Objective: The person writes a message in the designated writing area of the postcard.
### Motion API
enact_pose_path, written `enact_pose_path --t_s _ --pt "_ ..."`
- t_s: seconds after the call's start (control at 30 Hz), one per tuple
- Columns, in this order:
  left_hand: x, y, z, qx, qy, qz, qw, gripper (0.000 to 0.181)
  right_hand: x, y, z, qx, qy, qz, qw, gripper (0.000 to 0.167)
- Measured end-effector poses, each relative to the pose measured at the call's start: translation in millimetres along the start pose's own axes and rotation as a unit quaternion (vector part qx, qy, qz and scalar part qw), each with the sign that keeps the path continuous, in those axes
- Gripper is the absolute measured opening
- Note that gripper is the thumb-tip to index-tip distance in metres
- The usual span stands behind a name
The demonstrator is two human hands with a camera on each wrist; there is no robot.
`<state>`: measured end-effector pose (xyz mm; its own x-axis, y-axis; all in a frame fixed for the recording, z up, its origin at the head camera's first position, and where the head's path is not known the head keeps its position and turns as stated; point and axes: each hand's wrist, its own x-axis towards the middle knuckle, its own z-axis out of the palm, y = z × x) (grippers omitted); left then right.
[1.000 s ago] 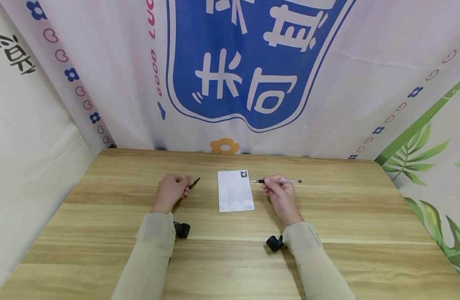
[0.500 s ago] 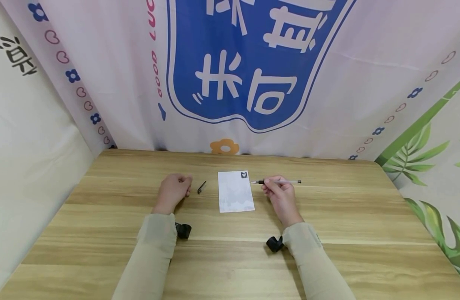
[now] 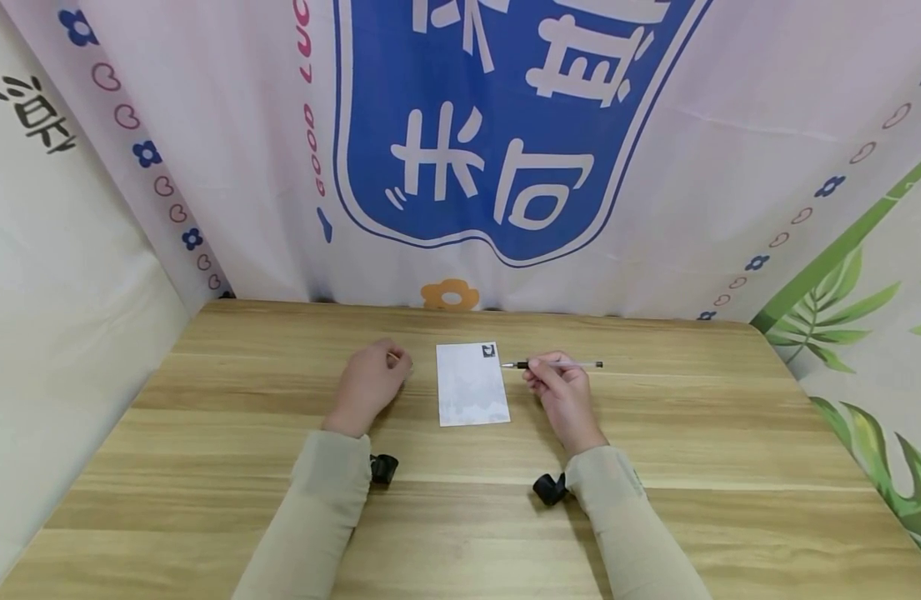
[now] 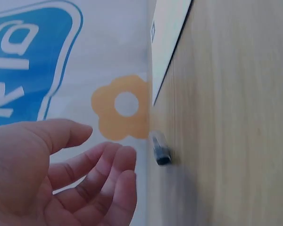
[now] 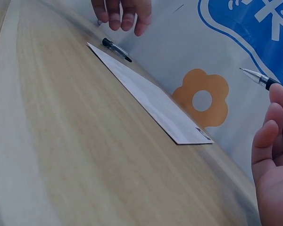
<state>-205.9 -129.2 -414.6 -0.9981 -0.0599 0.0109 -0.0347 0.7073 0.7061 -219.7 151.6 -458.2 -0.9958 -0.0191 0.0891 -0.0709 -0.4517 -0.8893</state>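
Note:
A white card (image 3: 471, 387) with a small dark stamp-like print in its upper right corner lies flat on the table between my hands. To its right, my right hand (image 3: 563, 396) pinches an uncapped gel pen (image 3: 580, 364), its tip pointing left and raised off the table in the right wrist view. My left hand (image 3: 366, 387) hovers left of the card, fingers loosely bent and holding nothing. Lying on the table near those fingers is the dark pen cap (image 4: 161, 153), also visible beside the card in the right wrist view; in the head view the left hand hides it.
The wooden table (image 3: 460, 533) runs back to a printed curtain (image 3: 242, 167) along its far edge. Black wrist cameras (image 3: 550, 489) hang at the inner side of both sleeves, close above the tabletop.
My left hand let the pen cap go onto the table, then moved right until it covered the cap in the head view. My right hand and the pen have stayed nearly still.

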Motion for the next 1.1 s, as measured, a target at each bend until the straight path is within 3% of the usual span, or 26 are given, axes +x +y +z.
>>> enact_pose_path --t_s 0.2,0.4,0.53,0.87,1.1 --pt "-6.0 14.0 9.0 0.035 -0.048 0.057 0.9966 0.03 -0.6 -0.3 0.6 -0.003 0.001 0.001 1.0 0.016" --pt "-9.8 21.8 20.7 0.06 -0.097 0.083 0.99 0.029 -1.1 0.5 -0.2 0.001 0.001 0.002 1.0 0.014" --pt "-10.1 22.6 28.2 0.084 -0.114 0.103 0.9845 0.033 -0.8 -0.1 0.3 0.0 -0.001 0.001 1.0 0.016" --pt "-12.7 21.6 34.6 0.098 -0.182 0.1 0.9733 0.055 -0.7 -0.7 0.7 -0.012 0.006 0.004 0.9999 0.006" --pt "-16.2 24.7 31.3 0.128 -0.228 0.101 0.96 0.064 -0.1 -0.1 1.1 -0.011 0.004 0.007 0.9999 0.017"
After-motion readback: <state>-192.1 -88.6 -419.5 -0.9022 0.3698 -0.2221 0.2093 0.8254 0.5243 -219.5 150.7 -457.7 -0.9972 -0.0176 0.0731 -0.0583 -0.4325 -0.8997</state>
